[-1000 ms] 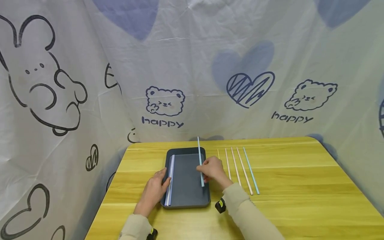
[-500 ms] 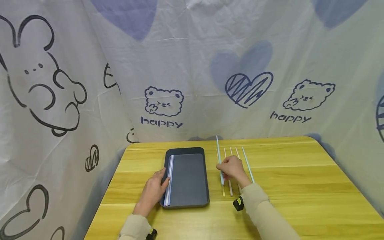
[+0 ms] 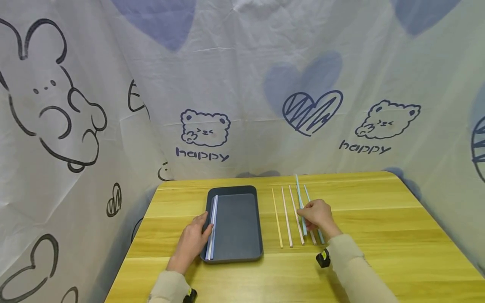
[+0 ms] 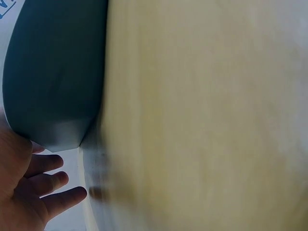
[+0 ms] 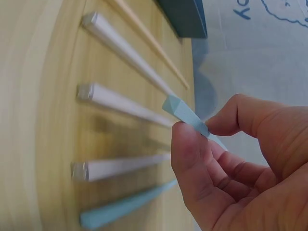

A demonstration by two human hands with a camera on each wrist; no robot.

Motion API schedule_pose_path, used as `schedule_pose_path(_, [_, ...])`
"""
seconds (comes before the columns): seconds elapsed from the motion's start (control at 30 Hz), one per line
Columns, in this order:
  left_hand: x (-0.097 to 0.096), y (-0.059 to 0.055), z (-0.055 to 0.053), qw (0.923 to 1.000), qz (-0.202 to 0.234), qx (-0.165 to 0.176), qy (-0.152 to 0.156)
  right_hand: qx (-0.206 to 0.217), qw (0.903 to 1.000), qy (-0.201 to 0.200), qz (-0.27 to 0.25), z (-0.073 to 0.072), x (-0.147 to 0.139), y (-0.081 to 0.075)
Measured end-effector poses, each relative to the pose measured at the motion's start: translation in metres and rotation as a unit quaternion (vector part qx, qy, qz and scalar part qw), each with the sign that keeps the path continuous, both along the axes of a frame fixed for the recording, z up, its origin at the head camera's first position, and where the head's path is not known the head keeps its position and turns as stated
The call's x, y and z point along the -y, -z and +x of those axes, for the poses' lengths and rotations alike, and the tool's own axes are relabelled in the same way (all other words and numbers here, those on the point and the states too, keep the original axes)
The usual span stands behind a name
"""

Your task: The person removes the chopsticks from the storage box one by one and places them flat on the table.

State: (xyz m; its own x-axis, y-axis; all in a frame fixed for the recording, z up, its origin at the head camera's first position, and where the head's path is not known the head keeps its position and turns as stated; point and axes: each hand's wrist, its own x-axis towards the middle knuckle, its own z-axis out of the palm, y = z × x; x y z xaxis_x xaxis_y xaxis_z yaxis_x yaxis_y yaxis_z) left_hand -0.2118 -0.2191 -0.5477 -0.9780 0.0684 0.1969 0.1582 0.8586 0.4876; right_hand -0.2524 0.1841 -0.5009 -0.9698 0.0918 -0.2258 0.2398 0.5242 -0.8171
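My right hand pinches a light blue chopstick between thumb and forefinger, near its thick square end. It is raised over the row on the table, tilted with its thin end pointing away. Beneath and beside it lie a yellow chopstick, several pale pink chopsticks and another blue chopstick. My left hand rests at the left side of a dark grey tray, thumb over the rim. In the left wrist view its other fingers are spread and loosely extended. White and blue-violet chopsticks lie along the tray's left side.
The wooden table reaches out to the right of the row of chopsticks. A printed cloth with hearts and bears hangs behind the table's back edge and along both sides.
My right hand has carried the blue chopstick rightward from over the tray to above the right part of the row. My left hand has stayed at the tray.
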Motion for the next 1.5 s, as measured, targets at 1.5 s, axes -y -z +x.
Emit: schedule_pose_path(1.5, [0.001, -0.001, 0.000, 1.0000, -0.004, 0.005, -0.001, 0.026, 0.9969, 0.035, 0.065, 0.016, -0.071, 0.024])
